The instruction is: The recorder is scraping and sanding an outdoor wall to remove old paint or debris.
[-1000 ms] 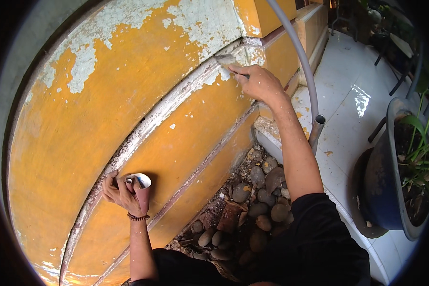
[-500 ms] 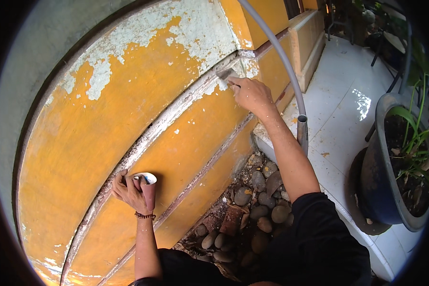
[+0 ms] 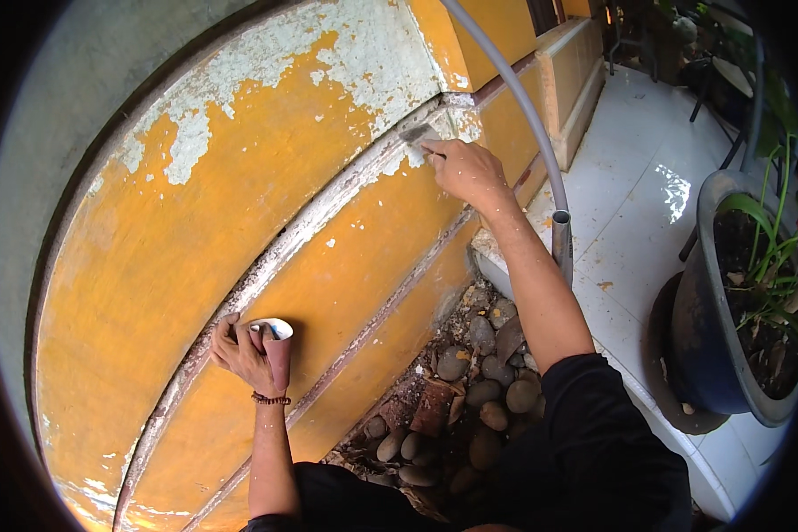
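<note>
Scraper (image 3: 417, 135) in R hand (image 3: 472, 173) — points up-left, axis diag

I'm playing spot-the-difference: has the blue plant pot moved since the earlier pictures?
No. Judged against the white tiled floor, the blue plant pot hasn't moved either way; the camera's view shifted.

soft daylight, glare on white tiles (image 3: 625, 168), shadowed stones (image 3: 484, 393), black curved fisheye rim

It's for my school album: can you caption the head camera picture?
Right hand holds a flat-bladed tool at a peeling yellow wall; left hand grips a curled reddish sheet.
</note>
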Tool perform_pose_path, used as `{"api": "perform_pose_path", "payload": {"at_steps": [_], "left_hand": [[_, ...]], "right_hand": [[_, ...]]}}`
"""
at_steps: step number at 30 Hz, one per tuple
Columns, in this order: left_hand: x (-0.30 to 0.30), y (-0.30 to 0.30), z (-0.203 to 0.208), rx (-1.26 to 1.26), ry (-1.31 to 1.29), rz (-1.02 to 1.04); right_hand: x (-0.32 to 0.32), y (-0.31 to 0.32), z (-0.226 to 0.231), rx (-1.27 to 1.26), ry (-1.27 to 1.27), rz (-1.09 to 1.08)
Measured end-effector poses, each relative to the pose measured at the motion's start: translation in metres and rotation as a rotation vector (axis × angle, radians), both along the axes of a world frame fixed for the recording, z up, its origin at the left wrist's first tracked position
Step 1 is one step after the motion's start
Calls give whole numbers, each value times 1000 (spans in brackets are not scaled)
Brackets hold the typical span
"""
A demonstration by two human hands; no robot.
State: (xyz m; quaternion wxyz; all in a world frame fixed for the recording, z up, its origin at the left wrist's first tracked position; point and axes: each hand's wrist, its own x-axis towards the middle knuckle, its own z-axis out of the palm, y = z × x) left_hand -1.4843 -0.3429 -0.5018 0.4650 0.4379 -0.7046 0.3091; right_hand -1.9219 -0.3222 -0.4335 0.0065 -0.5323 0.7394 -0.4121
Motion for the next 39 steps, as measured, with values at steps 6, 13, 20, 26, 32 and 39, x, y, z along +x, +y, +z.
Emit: {"api": "perform_pose_path", "payload": {"at_steps": [6,13,20,26,32,39], "left_hand": [[1,-1,0,-22,-8,-4],[1,-2,1,-4,3,8],[2,2,1,10,0,-5],[2,-3,-1,-12,4,1],[2,-3,-1,-13,-5,-1],[3,-4,-1,-13,-17,13]], "right_hand": [[0,1,3,94,35,-32],[-10,0,-5,29,18,-1],[-8,-21,-12,25,104,-130],[-4,-25,-11,-9,118,-191],[-2,-30,-11,-24,166,-241],[-3,-25,-9,35,230,-240]]}}
